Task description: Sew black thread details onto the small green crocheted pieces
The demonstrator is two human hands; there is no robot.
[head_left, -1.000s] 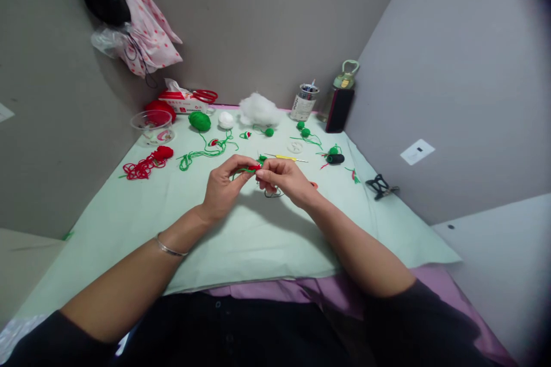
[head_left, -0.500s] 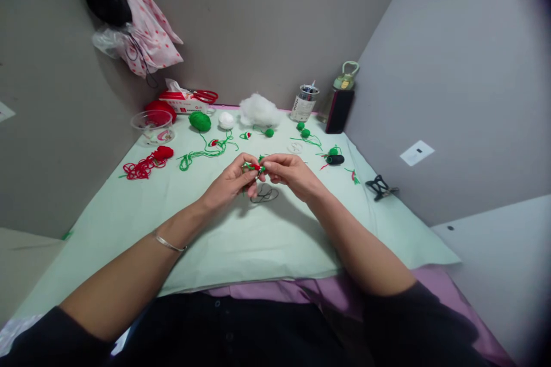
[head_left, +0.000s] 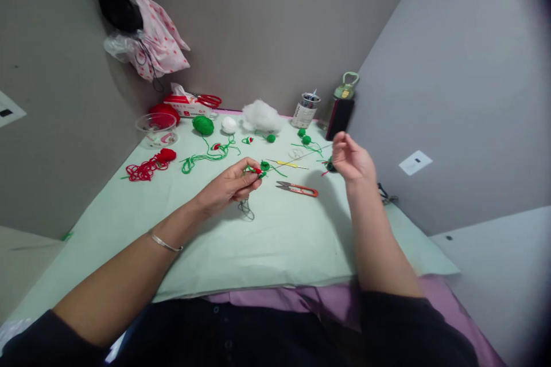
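Note:
Pinched between the thumb and fingers of my left hand is a small red and green crochet piece. From it a thin dark thread runs taut, up and right, to my right hand, whose fingers are closed on its end. A needle there is too small to make out. Beneath my left hand a loose loop of dark thread dangles. Thread snips with orange handles lie between the hands, and a yellow crochet hook rests just beyond them.
Red yarn, a green yarn ball, a white ball and white stuffing lie along the back and left. Several small green balls sit at right. A pen cup and phone stand behind.
My right hand has moved away from the left, up and to the right, drawing the dark thread out straight. My left hand still grips the crochet piece. The snips and hook now show.

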